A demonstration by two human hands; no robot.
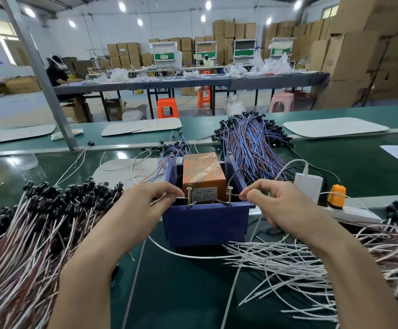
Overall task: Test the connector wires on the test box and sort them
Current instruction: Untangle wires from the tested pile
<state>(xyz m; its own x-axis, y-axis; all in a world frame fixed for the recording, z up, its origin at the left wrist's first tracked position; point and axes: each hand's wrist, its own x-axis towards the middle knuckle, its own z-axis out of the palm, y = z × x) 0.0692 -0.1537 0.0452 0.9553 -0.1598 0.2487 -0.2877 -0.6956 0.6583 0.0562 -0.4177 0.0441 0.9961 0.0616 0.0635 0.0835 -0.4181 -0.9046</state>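
The test box is a blue plastic bin holding an orange taped block, with two upright screws on its front rim. My left hand pinches a thin wire end against the left screw. My right hand pinches the other wire end against the right screw. A heap of white and brown wires with black connectors lies on the left. Another heap of white wires lies on the right.
A pile of blue and brown wires sits behind the box on the green belt. A white adapter and an orange plug sit on a power strip at right. White boards lie further back.
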